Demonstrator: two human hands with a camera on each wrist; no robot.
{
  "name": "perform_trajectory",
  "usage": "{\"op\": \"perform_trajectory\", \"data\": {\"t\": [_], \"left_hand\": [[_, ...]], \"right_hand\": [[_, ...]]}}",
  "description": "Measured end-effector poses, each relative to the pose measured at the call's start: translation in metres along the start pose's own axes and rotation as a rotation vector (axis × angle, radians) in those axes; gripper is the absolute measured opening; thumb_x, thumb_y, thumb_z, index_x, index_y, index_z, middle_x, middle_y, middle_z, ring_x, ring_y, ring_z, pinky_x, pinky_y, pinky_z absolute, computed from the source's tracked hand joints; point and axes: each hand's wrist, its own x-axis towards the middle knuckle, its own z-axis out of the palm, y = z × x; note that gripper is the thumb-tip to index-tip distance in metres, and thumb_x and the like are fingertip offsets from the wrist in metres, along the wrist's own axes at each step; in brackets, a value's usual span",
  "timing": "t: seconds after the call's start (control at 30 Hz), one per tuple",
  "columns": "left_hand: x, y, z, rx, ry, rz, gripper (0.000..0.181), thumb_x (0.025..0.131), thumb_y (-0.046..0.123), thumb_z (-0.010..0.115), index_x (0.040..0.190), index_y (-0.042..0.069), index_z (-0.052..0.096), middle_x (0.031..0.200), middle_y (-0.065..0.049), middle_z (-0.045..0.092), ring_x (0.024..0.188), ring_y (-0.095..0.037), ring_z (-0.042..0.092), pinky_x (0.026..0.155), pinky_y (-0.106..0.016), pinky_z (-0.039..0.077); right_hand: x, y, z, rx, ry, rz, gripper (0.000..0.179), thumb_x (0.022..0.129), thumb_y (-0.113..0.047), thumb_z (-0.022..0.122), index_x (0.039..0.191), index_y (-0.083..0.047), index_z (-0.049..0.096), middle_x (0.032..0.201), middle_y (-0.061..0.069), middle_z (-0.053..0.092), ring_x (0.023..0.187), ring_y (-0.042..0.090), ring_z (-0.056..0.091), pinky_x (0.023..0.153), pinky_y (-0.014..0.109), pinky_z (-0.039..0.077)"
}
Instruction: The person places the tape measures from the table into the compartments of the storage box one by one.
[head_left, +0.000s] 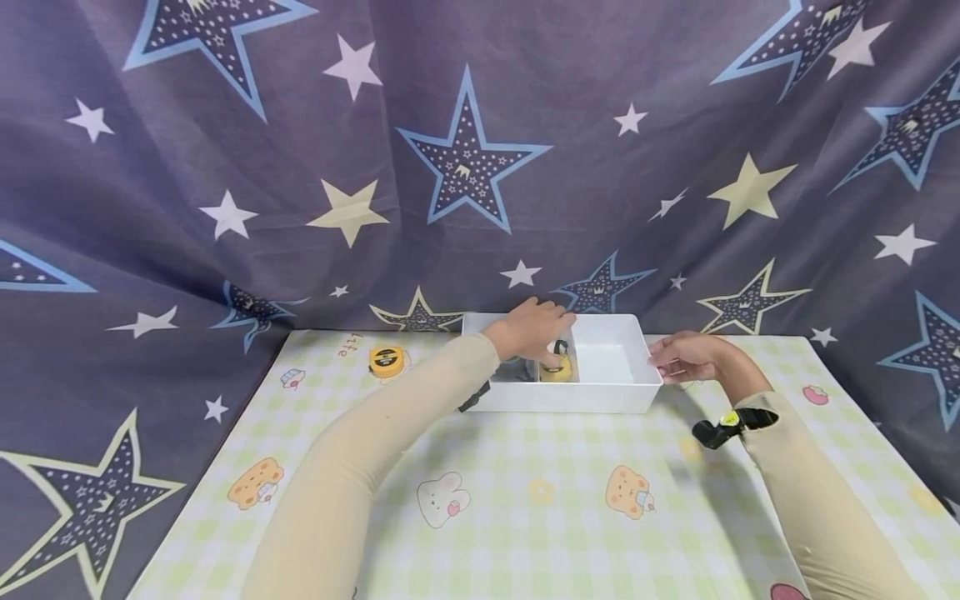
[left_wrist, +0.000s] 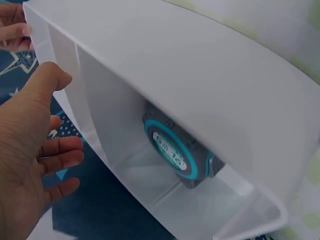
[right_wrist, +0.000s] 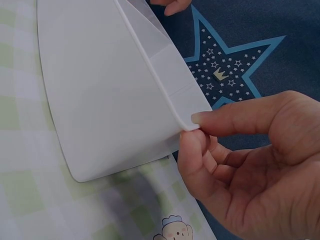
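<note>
beside the yellow tape measure (head_left: 387, 361), "little" printed on the mat (head_left: 525, 492); left hand (head_left: 528, 327) relaxed over white bin (head_left: 600, 398), right hand (head_left: 686, 357) pinching its corner

I see a yellow tape measure (head_left: 387, 361) left of centre on the checked table cover (head_left: 540, 492), printed with a rabbit (head_left: 444, 498) and bears; a star-patterned grey curtain (head_left: 480, 150) fills the upper frame behind it
</note>
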Motion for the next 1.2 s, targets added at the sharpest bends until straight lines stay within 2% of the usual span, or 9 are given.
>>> {"op": "perform_trajectory", "data": {"t": [0.23, 0.47, 0.7, 1.0, 1.1, 1.2], "left_hand": [[-0.014, -0.012, -0.003, -0.015, 0.089, -0.001, 0.068, 0.094, 0.053, 0.064, 0.148, 0.015, 0.045, 0.139, -0.006, 0.058, 0.127, -0.024, 0.056, 0.108, -0.044, 0.045], [-0.039, -0.025, -0.006, -0.055, 0.139, -0.017, 0.064, 0.096, 0.052, 0.06, 0.148, 0.017, 0.044, 0.136, -0.004, 0.058, 0.124, -0.024, 0.055, 0.111, -0.047, 0.043], [-0.07, -0.045, -0.008, -0.112, 0.218, -0.085, 0.064, 0.095, 0.05, 0.06, 0.148, 0.019, 0.046, 0.142, -0.006, 0.055, 0.129, -0.026, 0.053, 0.109, -0.048, 0.042], [-0.114, -0.076, -0.003, -0.176, 0.342, -0.178, 0.06, 0.091, 0.048, 0.065, 0.141, 0.016, 0.052, 0.128, -0.006, 0.06, 0.116, -0.028, 0.056, 0.097, -0.046, 0.045], [-0.127, -0.086, 0.004, -0.197, 0.357, -0.211, 0.058, 0.092, 0.046, 0.064, 0.14, 0.015, 0.053, 0.128, -0.007, 0.061, 0.114, -0.029, 0.057, 0.094, -0.046, 0.046], [-0.139, -0.094, 0.013, -0.218, 0.338, -0.249, 0.059, 0.093, 0.048, 0.063, 0.14, 0.015, 0.053, 0.128, -0.007, 0.06, 0.114, -0.028, 0.056, 0.095, -0.047, 0.045]], "right_hand": [[0.001, 0.001, 0.002, 0.002, 0.005, 0.004, 0.028, 0.1, -0.005, 0.054, 0.126, 0.002, 0.045, 0.082, -0.005, 0.064, 0.076, 0.006, 0.061, 0.073, 0.022, 0.055], [0.0, 0.001, 0.001, -0.012, -0.006, 0.003, 0.037, 0.101, -0.006, 0.054, 0.133, 0.006, 0.041, 0.083, -0.005, 0.063, 0.077, 0.006, 0.06, 0.074, 0.022, 0.055], [-0.001, 0.0, 0.001, -0.01, -0.013, 0.01, 0.035, 0.101, -0.006, 0.053, 0.132, 0.004, 0.043, 0.082, -0.005, 0.064, 0.075, 0.006, 0.061, 0.073, 0.022, 0.055], [0.0, 0.001, -0.001, -0.007, -0.022, 0.006, 0.032, 0.101, -0.006, 0.053, 0.131, 0.003, 0.045, 0.082, -0.006, 0.064, 0.076, 0.005, 0.061, 0.073, 0.022, 0.055], [0.001, 0.002, -0.001, -0.004, -0.024, 0.009, 0.03, 0.101, -0.006, 0.053, 0.129, 0.001, 0.046, 0.082, -0.006, 0.064, 0.076, 0.005, 0.061, 0.073, 0.022, 0.055], [0.002, 0.002, -0.001, -0.001, -0.026, 0.01, 0.029, 0.101, -0.006, 0.053, 0.128, 0.0, 0.047, 0.082, -0.006, 0.064, 0.076, 0.005, 0.061, 0.072, 0.021, 0.055]]}}
